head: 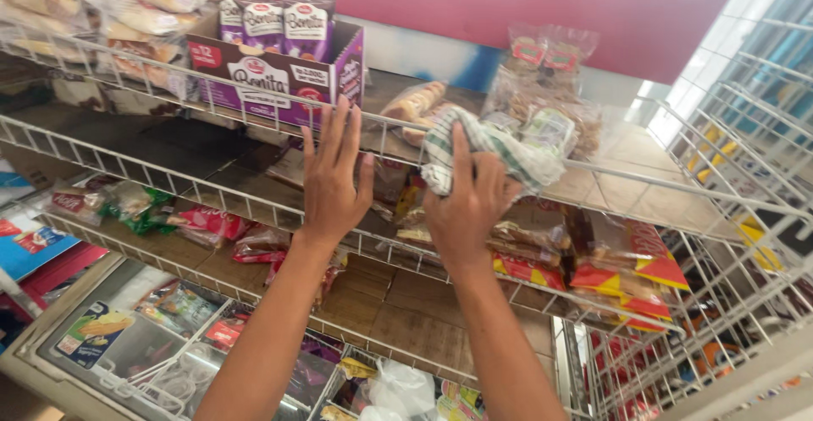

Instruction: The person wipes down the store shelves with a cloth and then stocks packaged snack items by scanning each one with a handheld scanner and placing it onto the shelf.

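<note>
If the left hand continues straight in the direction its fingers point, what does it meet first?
Probably the purple cardboard display box of snack packets: the left hand has its fingertips at the white wire shelf rail just below it. Depth is unclear.

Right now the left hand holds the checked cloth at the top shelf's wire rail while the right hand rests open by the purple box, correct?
Not quite: the hands are swapped. In the head view the right hand grips the checked cloth at the top shelf's wire rail, and the left hand rests open by the purple box.
</note>
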